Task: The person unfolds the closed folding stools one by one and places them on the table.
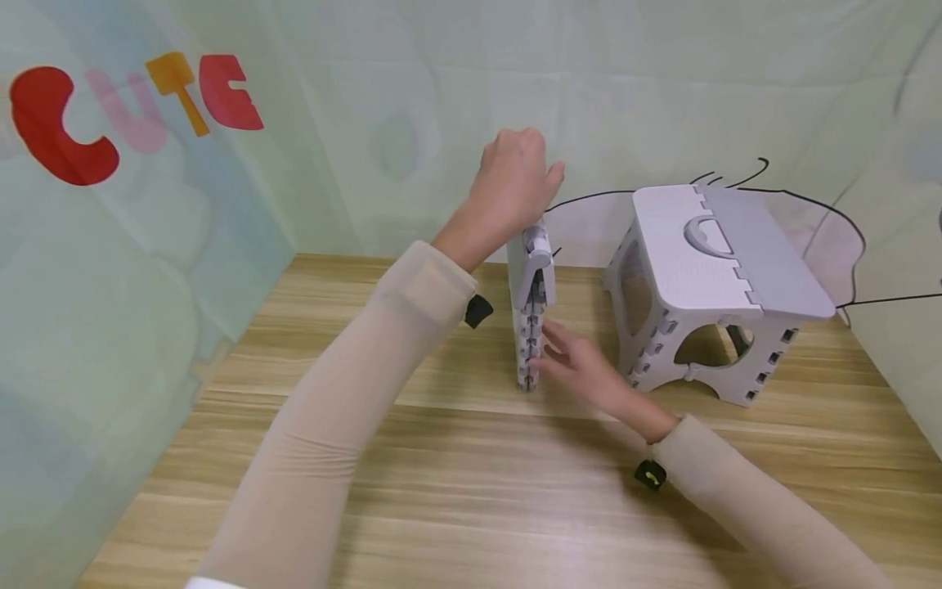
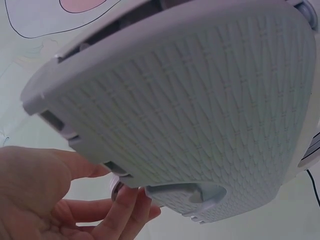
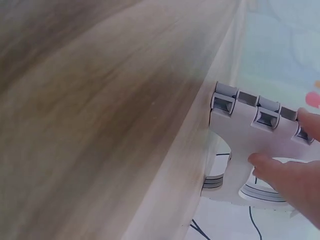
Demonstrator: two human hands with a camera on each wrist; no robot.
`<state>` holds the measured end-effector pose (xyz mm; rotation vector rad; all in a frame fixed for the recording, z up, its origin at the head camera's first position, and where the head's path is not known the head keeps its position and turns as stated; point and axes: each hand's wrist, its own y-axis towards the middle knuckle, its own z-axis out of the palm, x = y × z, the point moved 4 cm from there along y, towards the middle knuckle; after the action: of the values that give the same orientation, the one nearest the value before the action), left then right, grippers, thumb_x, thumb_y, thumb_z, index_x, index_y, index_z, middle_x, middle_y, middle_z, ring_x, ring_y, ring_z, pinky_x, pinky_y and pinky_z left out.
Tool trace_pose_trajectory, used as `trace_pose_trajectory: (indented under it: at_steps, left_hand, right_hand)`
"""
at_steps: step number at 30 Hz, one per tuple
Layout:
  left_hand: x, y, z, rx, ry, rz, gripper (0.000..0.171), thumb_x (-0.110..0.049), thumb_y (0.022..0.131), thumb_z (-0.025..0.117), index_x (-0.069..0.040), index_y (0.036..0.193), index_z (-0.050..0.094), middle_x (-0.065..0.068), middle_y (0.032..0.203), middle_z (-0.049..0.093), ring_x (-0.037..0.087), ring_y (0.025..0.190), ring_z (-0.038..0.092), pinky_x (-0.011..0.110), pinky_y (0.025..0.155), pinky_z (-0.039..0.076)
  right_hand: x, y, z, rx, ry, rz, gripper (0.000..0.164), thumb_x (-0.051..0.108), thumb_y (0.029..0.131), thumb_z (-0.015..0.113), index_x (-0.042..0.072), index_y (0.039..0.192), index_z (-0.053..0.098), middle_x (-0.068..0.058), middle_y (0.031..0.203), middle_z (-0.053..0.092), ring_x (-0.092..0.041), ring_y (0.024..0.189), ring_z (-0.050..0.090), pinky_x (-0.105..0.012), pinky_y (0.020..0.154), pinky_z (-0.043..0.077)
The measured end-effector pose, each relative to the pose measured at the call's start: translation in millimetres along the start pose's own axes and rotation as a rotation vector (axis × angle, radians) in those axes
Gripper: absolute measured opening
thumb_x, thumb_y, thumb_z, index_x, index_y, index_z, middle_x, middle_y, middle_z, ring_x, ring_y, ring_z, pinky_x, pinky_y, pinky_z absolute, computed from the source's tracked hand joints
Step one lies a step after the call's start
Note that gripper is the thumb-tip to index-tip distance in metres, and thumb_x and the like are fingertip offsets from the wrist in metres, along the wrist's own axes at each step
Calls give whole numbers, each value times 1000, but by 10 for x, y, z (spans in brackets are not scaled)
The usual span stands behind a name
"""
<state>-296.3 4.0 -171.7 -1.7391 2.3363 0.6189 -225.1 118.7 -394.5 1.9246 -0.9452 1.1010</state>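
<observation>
A light grey plastic folding stool (image 1: 528, 327) stands folded flat and upright, its narrow hinged edge towards me. My left hand (image 1: 513, 180) grips it at the top. The left wrist view shows those fingers (image 2: 122, 212) curled at the handle cut-out of the woven-patterned seat (image 2: 200, 110). Lower down, on the right side, my right hand (image 1: 585, 370) touches the folded stool with fingers spread. In the right wrist view the thumb (image 3: 272, 170) lies against a leg panel (image 3: 237, 132), and a fingertip rests near the hinge knuckles.
An unfolded stool (image 1: 699, 254) of the same kind, with a white and grey top, stands to the right on the wood-grain table (image 1: 456, 483). Behind and to the left hangs a pale printed cloth (image 1: 412, 98) with coloured letters.
</observation>
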Motion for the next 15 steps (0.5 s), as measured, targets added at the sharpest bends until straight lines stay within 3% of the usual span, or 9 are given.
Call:
trace_pose_trajectory:
  at_steps: [8,15]
  left_hand:
    - [7,4,14,3,-12,5,32,-34,105,48,-7,89,56,4,73,47,13,62,54,20,54,45]
    - [10,14,9,10,-8,16,34,-36,104,48,-8,86,53,2,72,44,12,61,50,21,54,42]
  right_hand:
    - [-2,50,-69,-60,140,52,49,-4,92,67,-12,136,48,-26,139,52,-37,130,50,-33,103,45]
    - [-18,63,-87,-73,156,31,43,-7,91,67,-12,131,52,-25,132,57,-36,125,54,-29,100,47]
